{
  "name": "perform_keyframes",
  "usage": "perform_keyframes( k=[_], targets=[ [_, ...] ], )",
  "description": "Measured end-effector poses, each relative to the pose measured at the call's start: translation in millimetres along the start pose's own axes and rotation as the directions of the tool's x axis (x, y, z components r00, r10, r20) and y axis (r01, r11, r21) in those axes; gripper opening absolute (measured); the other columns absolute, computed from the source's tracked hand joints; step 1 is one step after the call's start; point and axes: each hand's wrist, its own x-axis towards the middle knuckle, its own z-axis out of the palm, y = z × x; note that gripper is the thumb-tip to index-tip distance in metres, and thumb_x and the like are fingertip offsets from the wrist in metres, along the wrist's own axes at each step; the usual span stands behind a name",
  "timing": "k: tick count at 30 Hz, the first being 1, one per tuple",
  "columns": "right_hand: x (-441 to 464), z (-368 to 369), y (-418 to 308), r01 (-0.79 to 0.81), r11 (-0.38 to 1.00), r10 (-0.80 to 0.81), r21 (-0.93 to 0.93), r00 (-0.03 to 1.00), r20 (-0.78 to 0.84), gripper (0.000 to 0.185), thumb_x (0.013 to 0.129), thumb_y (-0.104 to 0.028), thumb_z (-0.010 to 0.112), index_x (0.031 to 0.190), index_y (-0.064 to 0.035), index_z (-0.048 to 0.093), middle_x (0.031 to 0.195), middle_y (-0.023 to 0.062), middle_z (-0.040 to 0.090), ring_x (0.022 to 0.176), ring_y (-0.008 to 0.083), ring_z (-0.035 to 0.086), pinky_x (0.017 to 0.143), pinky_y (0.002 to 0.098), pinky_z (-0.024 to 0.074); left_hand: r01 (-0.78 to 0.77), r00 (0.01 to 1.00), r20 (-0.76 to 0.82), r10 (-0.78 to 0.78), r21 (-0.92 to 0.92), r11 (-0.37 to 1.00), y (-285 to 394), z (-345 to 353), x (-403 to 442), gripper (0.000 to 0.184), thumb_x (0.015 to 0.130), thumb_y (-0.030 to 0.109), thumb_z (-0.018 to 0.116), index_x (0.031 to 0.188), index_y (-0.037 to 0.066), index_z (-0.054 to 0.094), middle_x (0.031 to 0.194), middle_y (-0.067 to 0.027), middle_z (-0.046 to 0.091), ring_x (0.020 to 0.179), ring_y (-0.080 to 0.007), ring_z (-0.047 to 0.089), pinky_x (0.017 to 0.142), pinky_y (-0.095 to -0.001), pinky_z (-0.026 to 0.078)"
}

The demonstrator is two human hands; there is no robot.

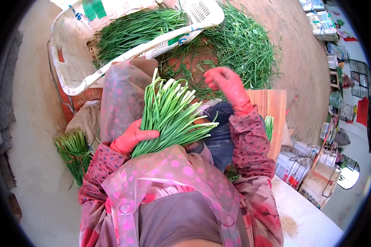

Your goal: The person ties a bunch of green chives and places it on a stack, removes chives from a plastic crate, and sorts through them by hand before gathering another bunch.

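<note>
Because the bunch (171, 115) looks bendy, left hand (132, 136) hugs it well, behind its white tips (169, 84); right hand (228, 85), beside it, looks empty.

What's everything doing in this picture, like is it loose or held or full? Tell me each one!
Left hand: gloved, closed around stalks.
Right hand: gloved, raised, apart from the bunch.
Held green bunch: gripped, pale ends fanned out.
White crate: tilted, partly filled.
Greens in the crate: lying together.
Heap of greens: loose, on the ground.
Spotted apron: worn.
</note>
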Motion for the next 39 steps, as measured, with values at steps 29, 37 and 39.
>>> perform_keyframes(
  k=[29,37,39],
  targets=[
    [23.1,-15.9,17.0,-0.168,0.986,0.165,0.011,0.977,0.137,0.043,0.091,-0.028,0.057,0.123,-0.0008,0.05,0.104,0.0069,0.064,0.088,0.0172,0.063,0.068,0.0319,0.0536,0.003,1.0,-0.015,-0.001,0.112,0.994,-1.1,7.9,-0.8,0.049,0.081,0.011,0.071,0.126,0.002,0.053,0.116,-0.0058,0.062,0.103,-0.0172,0.059,0.092,-0.0332,0.047],
    [46.0,29.4,56.5,0.117,0.993,-0.117,-0.026,0.993,0.025,0.031,0.089,-0.034,0.056,0.088,-0.0047,0.066,0.077,0.0066,0.062,0.066,0.0195,0.059,0.054,0.0331,0.0475,0.014,0.999,-0.042,-0.006,0.188,0.982,-4.9,7.1,-3.1,0.042,0.082,0.007,0.068,0.121,0.001,0.056,0.111,-0.0073,0.064,0.097,-0.0171,0.062,0.087,-0.0317,0.049],
    [67.6,-28.5,68.9,-0.093,0.979,0.139,0.183,0.956,-0.257,0.031,0.088,-0.031,0.055,0.096,-0.0021,0.063,0.077,0.0073,0.06,0.061,0.0161,0.055,0.046,0.0309,0.0431,0.001,0.995,-0.099,0.024,0.244,0.97,-9.3,2.5,-5.1,0.042,0.081,0.009,0.069,0.12,0.0,0.056,0.109,-0.0067,0.064,0.095,-0.0174,0.062,0.085,-0.0318,0.05]
  ],
)
